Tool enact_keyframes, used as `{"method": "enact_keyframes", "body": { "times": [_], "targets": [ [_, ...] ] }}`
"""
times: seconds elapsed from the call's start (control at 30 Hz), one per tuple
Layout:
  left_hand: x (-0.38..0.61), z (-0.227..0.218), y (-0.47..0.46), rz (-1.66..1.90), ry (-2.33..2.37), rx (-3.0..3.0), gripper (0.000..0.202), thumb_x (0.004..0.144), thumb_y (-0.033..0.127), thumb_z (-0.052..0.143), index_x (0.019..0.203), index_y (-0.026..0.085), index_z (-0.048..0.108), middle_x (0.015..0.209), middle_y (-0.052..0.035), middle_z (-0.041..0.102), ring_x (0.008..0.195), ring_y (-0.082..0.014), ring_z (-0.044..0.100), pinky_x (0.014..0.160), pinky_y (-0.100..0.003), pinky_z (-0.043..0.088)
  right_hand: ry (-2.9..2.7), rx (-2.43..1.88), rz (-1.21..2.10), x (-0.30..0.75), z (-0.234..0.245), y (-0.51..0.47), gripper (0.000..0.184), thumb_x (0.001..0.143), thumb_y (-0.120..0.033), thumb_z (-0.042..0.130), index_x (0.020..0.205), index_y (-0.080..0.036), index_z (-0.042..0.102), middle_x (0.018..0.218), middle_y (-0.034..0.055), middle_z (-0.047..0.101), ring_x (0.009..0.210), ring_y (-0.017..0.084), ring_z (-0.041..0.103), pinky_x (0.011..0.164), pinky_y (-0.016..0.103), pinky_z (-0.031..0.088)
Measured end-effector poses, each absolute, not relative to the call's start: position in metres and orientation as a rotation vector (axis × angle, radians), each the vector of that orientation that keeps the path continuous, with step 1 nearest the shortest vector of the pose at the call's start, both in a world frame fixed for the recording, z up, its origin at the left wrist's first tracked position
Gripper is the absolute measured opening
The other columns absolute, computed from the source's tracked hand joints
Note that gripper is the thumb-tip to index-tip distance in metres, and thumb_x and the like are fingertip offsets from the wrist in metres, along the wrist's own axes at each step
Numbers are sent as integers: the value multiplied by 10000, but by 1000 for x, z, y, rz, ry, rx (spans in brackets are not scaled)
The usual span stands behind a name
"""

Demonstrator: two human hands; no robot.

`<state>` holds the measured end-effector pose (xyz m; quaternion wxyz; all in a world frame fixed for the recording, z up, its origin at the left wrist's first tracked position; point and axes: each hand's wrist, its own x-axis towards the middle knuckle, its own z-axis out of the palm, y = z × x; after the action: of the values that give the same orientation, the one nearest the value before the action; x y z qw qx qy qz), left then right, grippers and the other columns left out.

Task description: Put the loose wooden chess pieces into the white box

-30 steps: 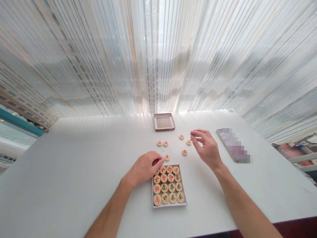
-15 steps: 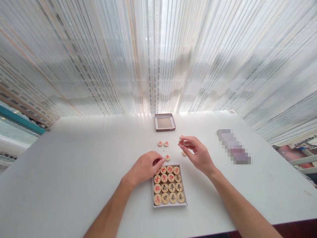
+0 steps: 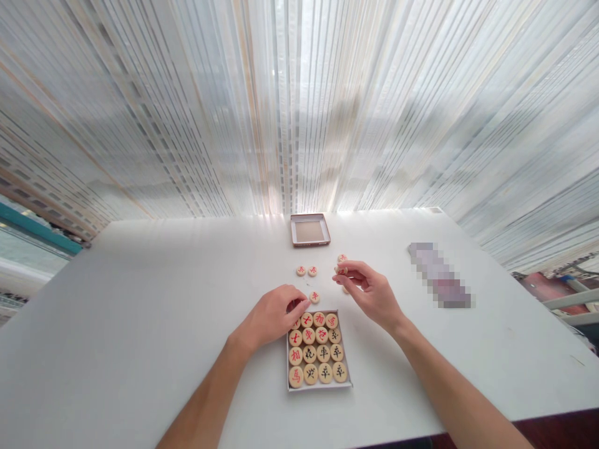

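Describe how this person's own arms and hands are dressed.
The left hand and right hand are bare, with no gloves, watch or rings visible. The left forearm and right forearm show no sleeves, bracelets or markings.

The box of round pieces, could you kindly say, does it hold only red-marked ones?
No, black-marked pieces sit beside red-marked pieces in the box.

In view are one left hand (image 3: 274, 317), one right hand (image 3: 372, 293) with one held piece (image 3: 341, 271), one box (image 3: 320, 388) with sixteen pieces (image 3: 323, 353), five loose pieces (image 3: 314, 297), one tray (image 3: 311, 231), one blurred object (image 3: 440, 275).
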<state>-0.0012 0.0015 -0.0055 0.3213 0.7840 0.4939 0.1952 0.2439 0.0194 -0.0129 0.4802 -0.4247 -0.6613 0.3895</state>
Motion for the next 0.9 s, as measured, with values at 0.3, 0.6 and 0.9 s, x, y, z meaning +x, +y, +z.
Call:
{"method": "enact_keyframes", "body": {
  "times": [0.3, 0.6, 0.9],
  "targets": [
    [1, -3, 2, 512, 1299, 2057, 366, 979, 442, 426, 909, 238, 722, 860, -33, 688, 790, -188, 602, 738, -307, 459, -1686, -1008, 1059, 240, -11, 14, 280, 940, -374, 610, 1190, -249, 604, 947, 51, 717, 883, 222, 748, 838, 415, 635],
    [1, -4, 0, 546, 1290, 2059, 333, 980, 433, 447, 921, 244, 715, 880, -21, 696, 779, -177, 601, 734, -297, 462, -1707, -1009, 1057, 239, -14, 14, 297, 942, -332, 614, 1223, -235, 608, 913, 47, 728, 862, 212, 751, 809, 389, 637],
    [11, -6, -3, 946, 1249, 1944, 284, 939, 403, 571, 1151, 225, 632, 996, -27, 705, 760, -141, 593, 711, -275, 492, -1819, -865, 1096, 227, -15, 3, 333, 975, -225, 546, 1305, -252, 570, 1001, 41, 739, 954, 191, 732, 894, 383, 608]
  ]
}}
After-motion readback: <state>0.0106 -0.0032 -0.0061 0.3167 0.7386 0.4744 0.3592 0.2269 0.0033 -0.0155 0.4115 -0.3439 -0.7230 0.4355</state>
